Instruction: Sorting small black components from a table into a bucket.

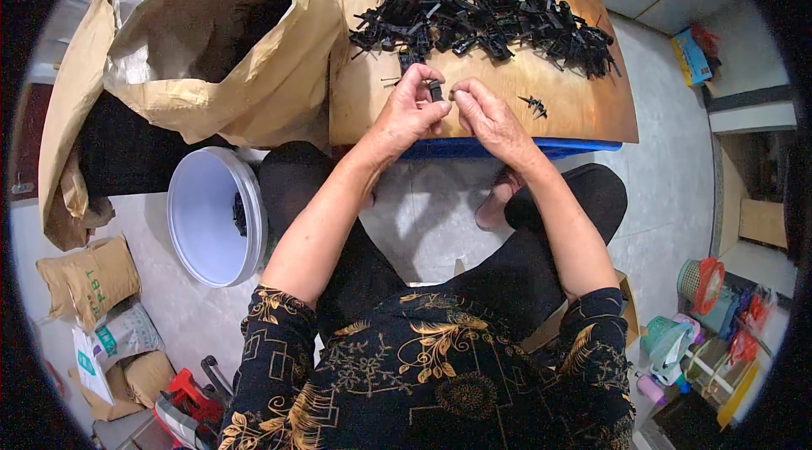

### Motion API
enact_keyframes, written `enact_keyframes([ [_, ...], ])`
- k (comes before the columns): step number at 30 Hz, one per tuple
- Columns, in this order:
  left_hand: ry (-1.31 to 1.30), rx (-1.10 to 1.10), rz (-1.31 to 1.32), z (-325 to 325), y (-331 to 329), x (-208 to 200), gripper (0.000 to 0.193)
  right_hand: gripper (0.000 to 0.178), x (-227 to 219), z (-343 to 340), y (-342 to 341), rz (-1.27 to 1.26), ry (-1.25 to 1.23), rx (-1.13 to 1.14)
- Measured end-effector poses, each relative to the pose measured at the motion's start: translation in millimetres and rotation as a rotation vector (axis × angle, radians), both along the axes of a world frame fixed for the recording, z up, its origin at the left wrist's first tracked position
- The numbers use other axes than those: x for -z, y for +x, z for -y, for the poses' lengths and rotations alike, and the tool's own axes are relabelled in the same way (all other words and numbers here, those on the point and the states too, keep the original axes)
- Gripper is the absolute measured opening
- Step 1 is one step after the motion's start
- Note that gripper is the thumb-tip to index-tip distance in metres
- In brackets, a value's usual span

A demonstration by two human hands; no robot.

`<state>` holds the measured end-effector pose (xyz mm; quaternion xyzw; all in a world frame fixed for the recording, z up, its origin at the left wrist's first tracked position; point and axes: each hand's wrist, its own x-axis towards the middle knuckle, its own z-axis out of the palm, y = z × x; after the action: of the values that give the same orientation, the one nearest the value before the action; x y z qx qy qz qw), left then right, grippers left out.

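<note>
Between the thumb and fingers of my left hand [408, 114] is a small black plastic part [436, 91], held above the front of the wooden board [364, 112]. Just to its right, my right hand [491, 116] has thumb and fingertips pinched together; whatever they grip is too small to name. The two hands are close but apart. Behind them a wide heap of black plastic parts [482, 19] with thin stems spreads over the board. A few small spiky black pieces [534, 106] lie to the right of my right hand.
A large open brown paper sack [279, 95] stands at the left, dark inside. Below it is a white bucket [203, 222] with some black parts in it. Filled bags [89, 281] lie on the floor at far left. Baskets [698, 281] stand at far right.
</note>
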<state>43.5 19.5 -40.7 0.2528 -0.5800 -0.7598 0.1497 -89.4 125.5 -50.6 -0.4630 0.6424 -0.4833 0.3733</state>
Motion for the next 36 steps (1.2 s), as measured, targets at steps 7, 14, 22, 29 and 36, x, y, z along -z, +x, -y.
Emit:
enact_keyframes([
  [7, -0.395, -0.029, 0.028, 1.3, -6.7, 20.1, 0.029, 0.024, 3.3, 7.2, 5.0, -0.094, 0.007, -0.016],
  [14, -0.448, -0.052, 0.073, 2.6, -9.1, 25.8, 0.029, 0.023, 10.3, 12.5, 6.5, -0.110, -0.011, 0.003],
  [22, -0.862, -0.222, 0.160, -1.7, -12.2, 21.0, 0.027, 0.019, 24.2, 26.5, 13.9, -0.203, -0.079, 0.111],
  [29, -0.274, -0.195, 0.005, 5.3, -16.2, 10.7, 0.027, 0.024, 16.1, 23.3, 4.8, -0.049, -0.088, 0.134],
  [36, 0.318, -0.191, -0.163, 13.5, -3.8, -4.3, 0.030, 0.020, 4.6, 13.1, -1.0, 0.347, -0.056, 0.081],
])
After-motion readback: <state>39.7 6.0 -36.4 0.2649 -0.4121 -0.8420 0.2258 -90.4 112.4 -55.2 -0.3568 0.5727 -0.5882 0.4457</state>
